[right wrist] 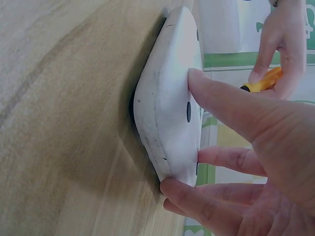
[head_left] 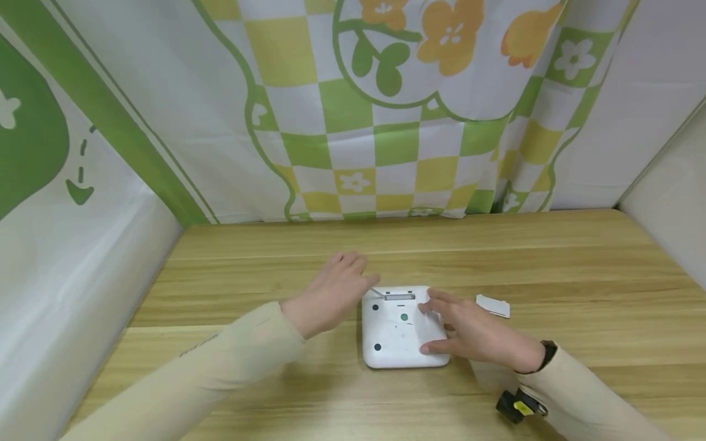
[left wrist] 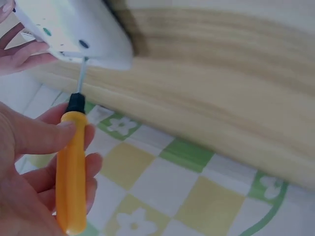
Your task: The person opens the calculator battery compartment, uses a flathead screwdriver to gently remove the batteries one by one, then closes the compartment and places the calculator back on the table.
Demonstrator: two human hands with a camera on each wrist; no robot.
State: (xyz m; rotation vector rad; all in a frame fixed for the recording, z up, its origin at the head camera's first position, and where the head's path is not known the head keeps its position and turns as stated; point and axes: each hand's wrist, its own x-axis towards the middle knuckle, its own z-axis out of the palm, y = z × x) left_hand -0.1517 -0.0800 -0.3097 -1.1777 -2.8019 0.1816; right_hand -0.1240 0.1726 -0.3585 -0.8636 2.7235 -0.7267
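A white rounded-square device (head_left: 388, 340) lies on the table with its underside up, showing dark round feet and an open slot-like compartment (head_left: 399, 297) near its far edge. My left hand (head_left: 331, 297) grips a yellow-handled screwdriver (left wrist: 71, 172) between thumb and fingers. The metal shaft (left wrist: 82, 76) meets the device at its far edge, beside the compartment's left end. On the device's right side rests my right hand (head_left: 477, 327), fingers spread. In the right wrist view its thumb presses the underside while other fingertips touch the face and edge.
A small white cover (head_left: 493, 305) lies on the table just right of the right hand. A black gadget with a yellow label (head_left: 518, 406) hangs by the right wrist. The wooden table (head_left: 248, 380) ends at a checked curtain (head_left: 353, 141) behind.
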